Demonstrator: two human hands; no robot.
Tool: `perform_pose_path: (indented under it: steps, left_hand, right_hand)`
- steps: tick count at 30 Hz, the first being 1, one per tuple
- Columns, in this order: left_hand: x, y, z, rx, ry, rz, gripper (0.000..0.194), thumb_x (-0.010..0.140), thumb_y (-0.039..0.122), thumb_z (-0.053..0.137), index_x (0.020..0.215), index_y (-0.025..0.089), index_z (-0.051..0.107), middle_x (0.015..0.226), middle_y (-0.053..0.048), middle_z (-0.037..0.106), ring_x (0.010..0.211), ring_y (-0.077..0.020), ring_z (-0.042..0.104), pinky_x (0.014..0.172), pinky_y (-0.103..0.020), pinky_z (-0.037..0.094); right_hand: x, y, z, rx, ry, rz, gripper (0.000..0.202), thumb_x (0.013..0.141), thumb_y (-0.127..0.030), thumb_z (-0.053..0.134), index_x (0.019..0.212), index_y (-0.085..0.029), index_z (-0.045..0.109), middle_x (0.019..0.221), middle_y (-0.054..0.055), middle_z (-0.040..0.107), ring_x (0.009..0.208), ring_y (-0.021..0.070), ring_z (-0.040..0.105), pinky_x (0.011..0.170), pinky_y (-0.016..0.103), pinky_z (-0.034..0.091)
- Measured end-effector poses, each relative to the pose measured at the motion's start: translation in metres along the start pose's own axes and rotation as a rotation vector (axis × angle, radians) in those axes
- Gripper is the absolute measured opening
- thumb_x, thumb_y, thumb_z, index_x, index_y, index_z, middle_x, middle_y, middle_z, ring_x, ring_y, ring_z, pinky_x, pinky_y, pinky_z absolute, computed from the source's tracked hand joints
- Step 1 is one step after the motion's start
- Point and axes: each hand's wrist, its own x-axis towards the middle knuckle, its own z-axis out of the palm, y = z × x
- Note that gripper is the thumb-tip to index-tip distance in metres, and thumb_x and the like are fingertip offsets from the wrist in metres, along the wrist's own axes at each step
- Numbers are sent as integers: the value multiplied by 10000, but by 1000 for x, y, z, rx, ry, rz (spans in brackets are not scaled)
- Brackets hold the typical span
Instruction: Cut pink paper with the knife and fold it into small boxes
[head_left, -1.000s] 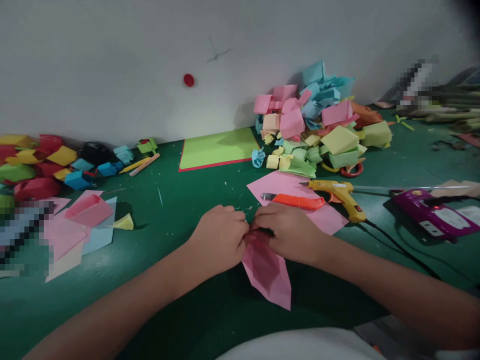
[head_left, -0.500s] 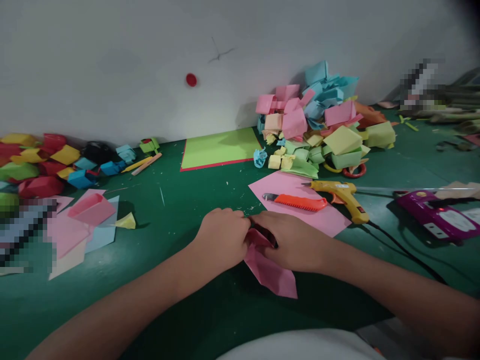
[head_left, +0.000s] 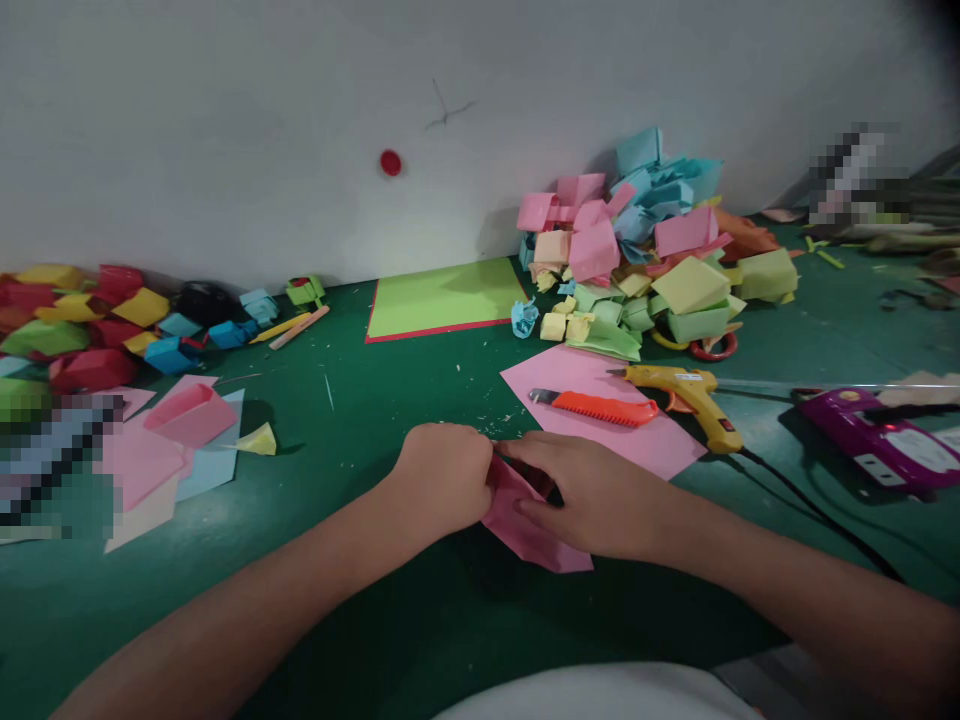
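A folded pink paper (head_left: 540, 530) hangs between my two hands, near the front middle of the green table. My left hand (head_left: 448, 478) is closed around the paper's left end, its fingers curled out of sight. On the other side my right hand (head_left: 585, 490) grips the paper between thumb and fingers, its fingertips close to the left hand. A dark gap shows between the right thumb and index finger. Just beyond the right hand lies a pink sheet (head_left: 660, 452) with an orange utility knife (head_left: 600, 407) on it.
A yellow glue gun (head_left: 694, 395) with a black cord lies right, by a purple power strip (head_left: 862, 440). Paper pieces (head_left: 690, 285) are heaped at the back right, more (head_left: 94, 370) at the left. A green sheet (head_left: 450, 298) lies against the wall.
The lower end of the pink paper has risen slightly, and my right thumb now lies across it. The whole view has shifted a little.
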Motion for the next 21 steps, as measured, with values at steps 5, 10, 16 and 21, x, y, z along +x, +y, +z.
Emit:
perform_pose_path:
  steps: [5, 10, 16, 21]
  left_hand:
    - [-2, -1, 1, 5, -2, -9, 140, 782, 185, 565, 745, 175, 700, 789, -113, 717, 732, -274, 700, 588, -318, 487]
    - [-3, -9, 2, -5, 49, -22, 230, 882, 270, 491, 795, 181, 684, 831, -112, 707, 761, -286, 698, 582, -329, 461]
    - [-10, -25, -10, -159, 101, 43, 253, 940, 429, 486, 1013, 243, 641, 866, -23, 700, 726, -219, 657, 561, -294, 364]
    - [-12, -30, -16, -219, 65, 34, 276, 919, 391, 508, 1148, 253, 578, 751, 13, 664, 666, -204, 621, 535, -290, 289]
  right_hand:
    - [0, 6, 0, -5, -12, -16, 404, 828, -75, 537, 1194, -213, 640, 1092, 61, 718, 940, 210, 651, 778, 296, 450]
    - [1, 16, 4, -46, 20, -24, 499, 836, -57, 492, 1296, -198, 623, 1226, 84, 706, 1077, 233, 651, 889, 336, 471]
    - [4, 19, 2, -61, 32, -12, 508, 815, -47, 486, 1273, -192, 650, 1207, 76, 718, 1063, 227, 660, 875, 322, 476]
    - [3, 19, 2, -64, 43, -15, 560, 791, -31, 491, 1305, -197, 640, 1239, 81, 711, 1072, 230, 663, 858, 313, 480]
